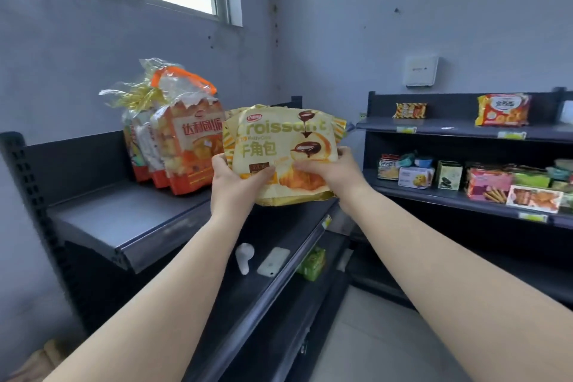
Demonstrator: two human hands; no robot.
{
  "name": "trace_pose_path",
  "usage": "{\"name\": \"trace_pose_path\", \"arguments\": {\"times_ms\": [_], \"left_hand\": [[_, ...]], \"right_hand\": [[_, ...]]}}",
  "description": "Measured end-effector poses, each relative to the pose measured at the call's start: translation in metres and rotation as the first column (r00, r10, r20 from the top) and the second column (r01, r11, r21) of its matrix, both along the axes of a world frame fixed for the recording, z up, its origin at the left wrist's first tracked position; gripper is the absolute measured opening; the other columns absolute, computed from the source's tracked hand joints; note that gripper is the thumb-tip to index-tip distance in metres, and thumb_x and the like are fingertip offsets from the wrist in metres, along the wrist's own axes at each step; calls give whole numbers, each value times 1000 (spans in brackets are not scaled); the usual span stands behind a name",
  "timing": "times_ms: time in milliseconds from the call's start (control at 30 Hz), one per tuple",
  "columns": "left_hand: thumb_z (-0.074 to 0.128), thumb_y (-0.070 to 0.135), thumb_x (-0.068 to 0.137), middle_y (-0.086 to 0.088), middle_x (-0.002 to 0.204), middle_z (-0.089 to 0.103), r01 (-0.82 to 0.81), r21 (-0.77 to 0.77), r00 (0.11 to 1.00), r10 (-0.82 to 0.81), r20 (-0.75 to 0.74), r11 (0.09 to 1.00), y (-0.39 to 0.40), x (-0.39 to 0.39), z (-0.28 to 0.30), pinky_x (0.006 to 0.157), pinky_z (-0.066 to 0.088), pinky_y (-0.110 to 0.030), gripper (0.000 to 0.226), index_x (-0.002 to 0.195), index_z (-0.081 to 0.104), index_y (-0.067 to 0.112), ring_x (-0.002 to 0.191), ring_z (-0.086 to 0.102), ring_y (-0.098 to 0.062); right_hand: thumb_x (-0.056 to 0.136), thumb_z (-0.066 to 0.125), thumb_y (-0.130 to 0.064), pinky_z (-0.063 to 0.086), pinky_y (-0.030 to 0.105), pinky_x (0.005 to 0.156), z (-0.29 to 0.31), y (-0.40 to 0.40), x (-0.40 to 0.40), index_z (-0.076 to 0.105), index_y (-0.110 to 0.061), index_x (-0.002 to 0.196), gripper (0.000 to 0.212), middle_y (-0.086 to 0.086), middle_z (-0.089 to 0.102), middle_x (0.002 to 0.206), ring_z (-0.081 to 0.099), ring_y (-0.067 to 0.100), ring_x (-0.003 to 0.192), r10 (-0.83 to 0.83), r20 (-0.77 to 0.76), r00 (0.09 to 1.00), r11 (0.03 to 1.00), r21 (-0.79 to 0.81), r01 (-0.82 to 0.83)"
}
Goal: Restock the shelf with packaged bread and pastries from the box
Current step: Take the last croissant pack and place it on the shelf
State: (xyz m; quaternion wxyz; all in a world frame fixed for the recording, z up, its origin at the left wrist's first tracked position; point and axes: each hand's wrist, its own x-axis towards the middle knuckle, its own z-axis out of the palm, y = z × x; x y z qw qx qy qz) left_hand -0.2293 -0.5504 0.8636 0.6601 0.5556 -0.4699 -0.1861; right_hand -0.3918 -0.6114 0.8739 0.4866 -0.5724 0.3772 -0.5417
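Observation:
A yellow croissant bag (280, 146) with a chocolate picture stands upright over the right part of the dark top shelf (124, 220). My left hand (231, 183) grips its lower left side and my right hand (331, 169) grips its lower right side. Just left of it stand orange-and-clear bread bags (186, 146), upright in a row on the same shelf. A second yellow bag edge shows behind the held one. The box is mostly out of view; a brown corner (40, 360) shows at bottom left.
A lower shelf holds a white object (245, 257) and a white phone-like slab (274, 260), with a green pack (311, 262) below. A second shelving unit (465, 130) at right carries several snack boxes. Walls and a window lie behind.

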Motion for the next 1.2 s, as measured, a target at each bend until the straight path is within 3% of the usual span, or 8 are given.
{"name": "trace_pose_path", "arguments": {"times_ms": [133,267,467,633,833,933,1100,1200], "left_hand": [[80,28,73,12,92,54,67,26,998,-67,-2,997,-49,-20,-9,79,50,-30,58,109,36,20,90,58,-12],[81,30,71,5,103,56,142,75,990,-142,-2,987,-111,-28,-19,90,51,-37,61,111,36,19,99,59,-17],[83,33,66,6,102,58,219,92,975,-222,15,971,-198,-27,-16,92,52,-46,66,110,36,20,101,61,-20],[81,33,68,-2,116,58,221,104,975,-223,5,970,-264,-29,-13,91,52,-46,67,114,35,19,105,60,-22],[77,30,74,0,115,57,110,117,992,-116,45,987,-335,-25,-12,90,53,-46,64,120,36,15,104,60,-23],[75,38,68,-4,121,56,9,126,997,-18,69,992,-368,-21,-10,90,53,-46,76,126,32,15,106,60,-25],[76,34,74,-2,124,57,-177,141,984,171,53,974,-409,-9,-2,92,52,-42,79,134,29,13,109,59,-21],[76,31,75,0,124,57,-263,142,965,260,42,954,-421,0,2,91,52,-42,80,136,28,14,109,59,-22]], "right_hand": [[37,95,-41,53,43,93,-4,-37,-20,49,-11,126,105,2,64,116,64,21,104,-74,-51,996,997,-11,73],[59,90,-22,50,42,96,-14,-82,-35,42,-14,123,81,-1,59,111,59,23,108,-181,-67,981,983,7,182],[59,89,-24,52,42,95,-13,-154,-39,48,-13,125,79,3,62,116,60,23,107,-290,-117,950,957,-3,291],[64,86,-20,52,35,88,-5,-220,-41,52,-19,112,59,-1,62,108,61,20,99,-268,-132,954,963,-14,269],[70,81,-11,52,32,83,-6,-318,-35,60,-14,105,41,2,67,102,63,23,96,-89,-133,987,995,26,94],[71,80,-9,52,35,85,-5,-371,-26,60,-9,116,49,7,67,111,65,26,101,26,-124,992,999,26,-23],[71,81,-12,52,35,89,4,-450,-1,60,-12,112,46,7,67,112,64,25,102,202,-172,964,979,17,-203],[71,81,-12,53,28,78,11,-482,18,56,-10,121,56,5,66,114,65,20,99,334,-188,924,941,12,-338]]}}
